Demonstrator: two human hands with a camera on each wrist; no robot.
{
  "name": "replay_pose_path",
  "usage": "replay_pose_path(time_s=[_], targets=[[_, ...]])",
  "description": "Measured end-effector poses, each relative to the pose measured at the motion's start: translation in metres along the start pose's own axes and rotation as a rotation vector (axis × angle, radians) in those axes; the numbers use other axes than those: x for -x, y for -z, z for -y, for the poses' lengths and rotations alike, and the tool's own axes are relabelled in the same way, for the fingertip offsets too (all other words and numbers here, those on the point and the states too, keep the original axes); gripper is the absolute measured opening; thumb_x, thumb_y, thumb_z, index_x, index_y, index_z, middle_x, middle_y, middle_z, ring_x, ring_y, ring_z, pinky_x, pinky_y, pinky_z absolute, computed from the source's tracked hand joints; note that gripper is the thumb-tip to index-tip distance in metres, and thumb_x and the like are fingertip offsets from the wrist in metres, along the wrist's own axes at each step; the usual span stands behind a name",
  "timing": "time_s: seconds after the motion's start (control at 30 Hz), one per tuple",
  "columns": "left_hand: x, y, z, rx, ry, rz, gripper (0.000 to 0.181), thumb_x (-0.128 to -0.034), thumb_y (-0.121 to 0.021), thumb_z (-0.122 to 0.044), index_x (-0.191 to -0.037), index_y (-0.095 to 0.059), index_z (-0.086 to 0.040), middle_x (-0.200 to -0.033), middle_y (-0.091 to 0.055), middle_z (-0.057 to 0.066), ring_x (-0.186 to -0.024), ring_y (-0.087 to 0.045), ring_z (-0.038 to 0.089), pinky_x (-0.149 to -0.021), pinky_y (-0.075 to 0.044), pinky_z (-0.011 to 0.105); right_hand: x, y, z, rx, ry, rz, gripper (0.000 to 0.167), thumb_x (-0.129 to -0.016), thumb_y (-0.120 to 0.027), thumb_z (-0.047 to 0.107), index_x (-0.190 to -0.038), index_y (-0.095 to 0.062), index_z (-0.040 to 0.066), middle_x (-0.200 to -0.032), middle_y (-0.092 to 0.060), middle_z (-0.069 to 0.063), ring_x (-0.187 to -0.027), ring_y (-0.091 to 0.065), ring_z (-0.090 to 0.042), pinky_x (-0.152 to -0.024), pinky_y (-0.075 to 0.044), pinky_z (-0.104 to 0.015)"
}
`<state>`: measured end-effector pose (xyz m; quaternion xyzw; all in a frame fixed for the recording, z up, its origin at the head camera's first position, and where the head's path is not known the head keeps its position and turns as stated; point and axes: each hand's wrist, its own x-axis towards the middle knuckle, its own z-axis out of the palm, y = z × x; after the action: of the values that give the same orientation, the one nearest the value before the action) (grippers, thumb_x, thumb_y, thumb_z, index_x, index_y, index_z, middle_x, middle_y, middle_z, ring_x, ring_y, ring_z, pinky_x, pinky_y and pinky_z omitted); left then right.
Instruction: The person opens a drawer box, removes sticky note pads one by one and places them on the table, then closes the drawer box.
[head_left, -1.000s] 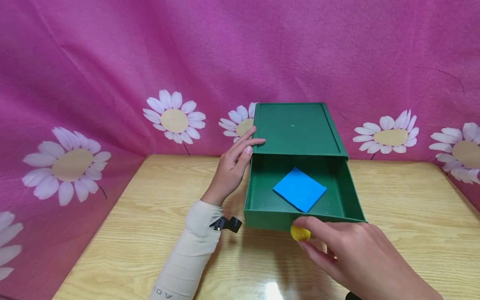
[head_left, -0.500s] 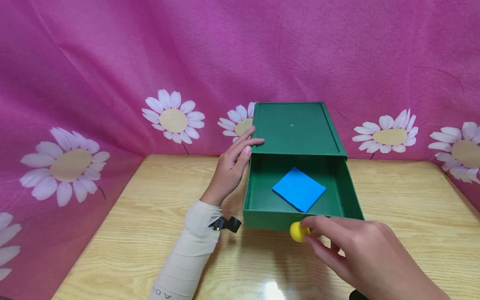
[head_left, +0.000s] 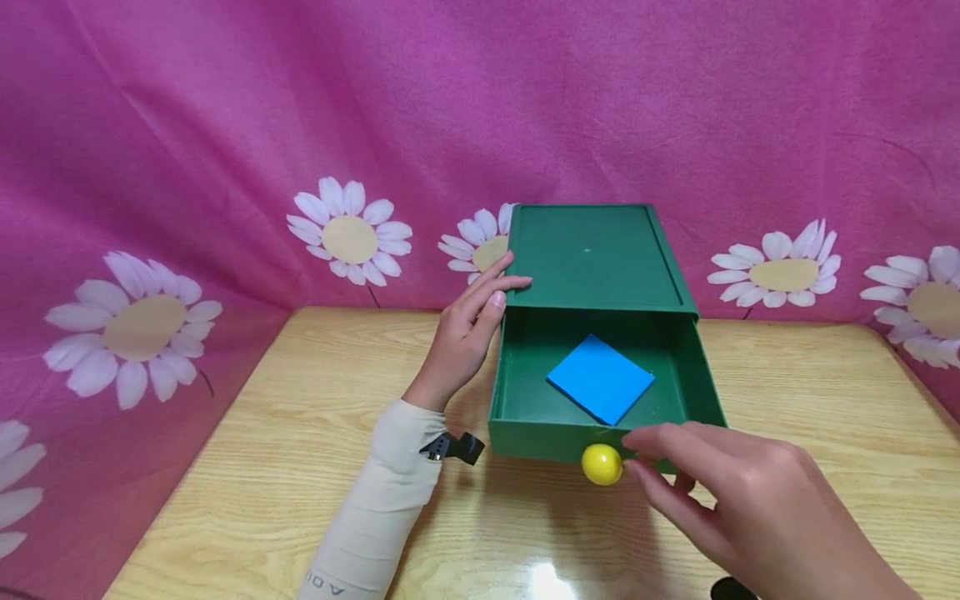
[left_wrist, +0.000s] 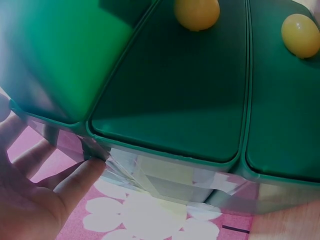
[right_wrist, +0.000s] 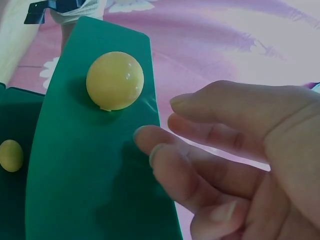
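A green drawer cabinet (head_left: 592, 258) stands on the table with its top drawer (head_left: 536, 440) pulled out. Inside the drawer lies a flat blue square (head_left: 600, 379), turned like a diamond. The drawer front bears a round yellow knob (head_left: 602, 464). My right hand (head_left: 742, 492) is just right of this knob, its thumb and fingers loosely bent and apart from it, as the right wrist view confirms with the bare knob (right_wrist: 115, 80). My left hand (head_left: 457, 342) rests against the cabinet's left side, with fingertips over the top edge.
In the left wrist view, lower drawers show further yellow knobs (left_wrist: 301, 35). The cabinet stands on a wood-grain table (head_left: 300, 433), before a pink cloth (head_left: 450, 100) with large white flowers. A black camera mount (head_left: 457, 448) sits at my left wrist.
My right thumb and fingers have let go of the yellow knob and drawn back to the right. The drawer stays pulled out; the left hand has kept its place.
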<state>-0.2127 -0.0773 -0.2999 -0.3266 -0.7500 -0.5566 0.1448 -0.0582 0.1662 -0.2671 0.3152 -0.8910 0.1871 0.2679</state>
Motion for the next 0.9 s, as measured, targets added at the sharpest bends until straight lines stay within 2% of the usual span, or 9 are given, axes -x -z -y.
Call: replay_pose_path(time_s=[0.1, 0.17, 0.33, 0.8, 0.9], targets=[[0.0000, 0.0001, 0.0010, 0.001, -0.006, -0.003, 0.035, -0.1040, -0.035, -0.010, -0.129, -0.058, -0.001, -0.153, -0.034, 0.012, -0.144, -0.026, 0.021, -0.109, -0.036, 0.038, -0.0022, 0.0009, 0.0007, 0.012, 0.007, -0.020, 0.043, -0.097, -0.039, 0.057, -0.092, -0.068, 0.025, -0.081, -0.063, 0.022, -0.064, -0.055, 0.009, -0.058, -0.048, -0.009], [-0.0001, 0.0000, 0.0013, 0.000, -0.008, -0.003, 0.035, -0.1039, -0.035, -0.010, -0.129, -0.058, -0.001, -0.153, -0.035, 0.012, -0.144, -0.026, 0.020, -0.109, -0.036, 0.038, -0.0037, 0.0015, 0.0010, 0.014, 0.013, -0.032, 0.046, -0.098, -0.038, 0.057, -0.092, -0.069, 0.023, -0.081, -0.063, 0.021, -0.065, -0.057, 0.008, -0.060, -0.049, -0.011], [-0.0003, -0.0003, 0.0015, -0.003, -0.007, -0.002, 0.035, -0.1040, -0.035, -0.010, -0.129, -0.058, -0.002, -0.153, -0.035, 0.012, -0.143, -0.027, 0.019, -0.109, -0.035, 0.038, -0.0056, 0.0027, 0.0017, 0.013, 0.008, -0.044, 0.047, -0.097, -0.038, 0.058, -0.090, -0.068, 0.022, -0.082, -0.062, 0.019, -0.067, -0.059, 0.006, -0.063, -0.051, -0.012], [-0.0005, 0.0000, 0.0004, -0.006, -0.008, -0.005, 0.035, -0.1037, -0.035, -0.009, -0.128, -0.058, -0.001, -0.153, -0.035, 0.013, -0.143, -0.028, 0.020, -0.110, -0.034, 0.038, -0.0080, 0.0044, -0.0006, 0.011, -0.012, -0.068, 0.052, -0.095, -0.038, 0.061, -0.088, -0.068, 0.020, -0.081, -0.060, 0.018, -0.066, -0.056, 0.006, -0.060, -0.049, -0.009], [-0.0011, -0.0004, -0.0004, -0.006, -0.006, -0.005, 0.035, -0.1036, -0.035, -0.009, -0.128, -0.058, 0.000, -0.153, -0.035, 0.013, -0.143, -0.028, 0.020, -0.110, -0.034, 0.038, -0.0073, 0.0038, -0.0041, -0.008, 0.004, -0.104, 0.049, -0.095, -0.042, 0.059, -0.088, -0.069, 0.018, -0.082, -0.062, 0.018, -0.066, -0.057, 0.006, -0.058, -0.048, -0.009]])
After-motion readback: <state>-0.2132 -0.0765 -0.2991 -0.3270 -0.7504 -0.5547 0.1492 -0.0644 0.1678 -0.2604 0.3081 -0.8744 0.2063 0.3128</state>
